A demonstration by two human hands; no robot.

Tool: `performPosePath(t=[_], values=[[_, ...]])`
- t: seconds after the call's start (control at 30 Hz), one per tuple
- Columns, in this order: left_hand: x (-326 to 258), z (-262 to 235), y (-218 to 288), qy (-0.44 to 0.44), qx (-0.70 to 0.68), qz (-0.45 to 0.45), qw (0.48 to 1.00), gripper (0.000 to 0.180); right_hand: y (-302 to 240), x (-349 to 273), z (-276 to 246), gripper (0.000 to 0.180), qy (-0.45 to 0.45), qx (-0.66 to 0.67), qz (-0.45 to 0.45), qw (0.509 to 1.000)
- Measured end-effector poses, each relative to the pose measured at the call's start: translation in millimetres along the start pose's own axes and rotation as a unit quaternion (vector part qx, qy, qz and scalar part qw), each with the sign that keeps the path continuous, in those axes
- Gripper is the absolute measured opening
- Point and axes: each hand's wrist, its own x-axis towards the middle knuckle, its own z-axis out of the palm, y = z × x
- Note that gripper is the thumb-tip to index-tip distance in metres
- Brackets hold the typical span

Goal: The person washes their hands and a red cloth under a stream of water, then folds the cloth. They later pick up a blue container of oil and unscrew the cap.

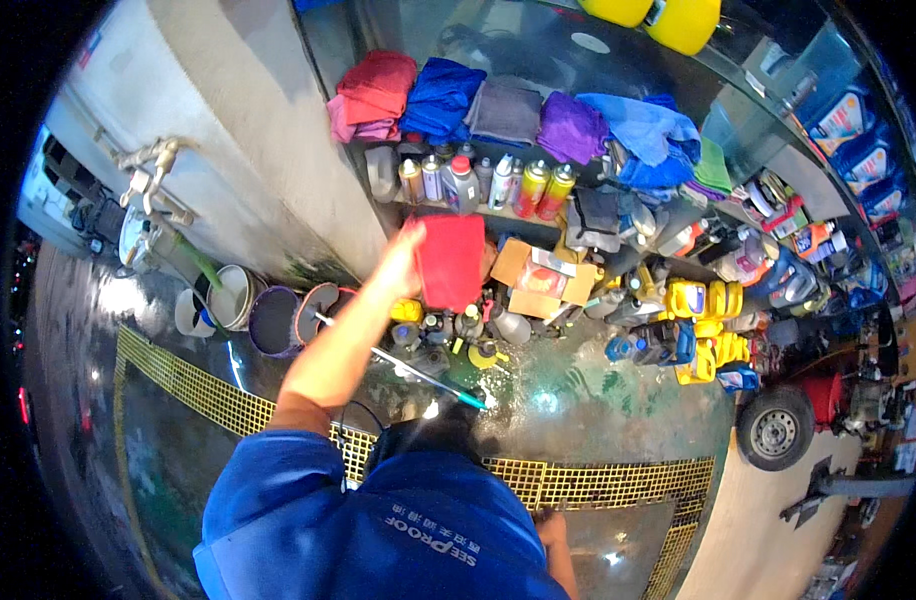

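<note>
Out in front of me, my left hand (410, 258) is closed on the edge of a red folded cloth (452, 262). The cloth hangs flat before the lower shelf, hiding part of what stands behind it. Down by my right side is my right hand (551, 527), beside the blue shirt; its fingers are too small and shaded to make out. Above the held cloth, folded cloths lie in a row: red (378, 88), blue (441, 100), grey (505, 112), purple (572, 128) and light blue (643, 130).
Spray cans (531, 190) and bottles line the shelf below the cloths. An open cardboard box (538, 285) and yellow jugs (700, 350) stand lower. Buckets (236, 297) sit by the pillar (238, 130). A long pole (428, 377), yellow floor grating (618, 485) and a wheel (775, 428) are nearby.
</note>
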Motion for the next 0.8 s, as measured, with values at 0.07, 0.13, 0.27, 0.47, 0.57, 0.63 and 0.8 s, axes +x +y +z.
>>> performPosePath(t=[0.07,0.13,0.27,0.47,0.57,0.63,0.8], values=[[46.8,37.7,73.6,0.017,0.072,0.088,0.993,0.041,79.0,-5.6,29.7,0.041,-0.009,0.16,0.095,0.982],[82.1,17.0,173.1,0.049,0.137,0.091,0.985,0.035,54.2,-20.6,9.3,0.046,-0.142,0.05,0.102,0.983],[154.6,24.0,338.2,0.256,0.504,0.311,0.764,0.058,14.6,-35.5,-3.4,0.041,-0.155,0.067,0.16,0.973],[211.6,30.1,267.3,0.279,0.638,0.521,0.494,0.063,-12.7,-58.6,-12.5,0.033,-0.036,0.185,0.221,0.957],[155.4,-23.6,106.6,0.228,0.644,0.438,0.584,0.044,-41.6,-67.1,-27.8,0.03,-0.01,0.21,0.236,0.949],[114.8,-59.6,-12.8,0.095,0.692,0.22,0.681,0.024,-1.9,-58.8,7.7,0.027,0.196,0.195,-0.066,0.959],[-5.9,-49.5,-222.7,-0.145,0.539,-0.426,0.712,0.042,0.2,2.2,-27.9,0.039,0.088,0.056,-0.137,0.985]])
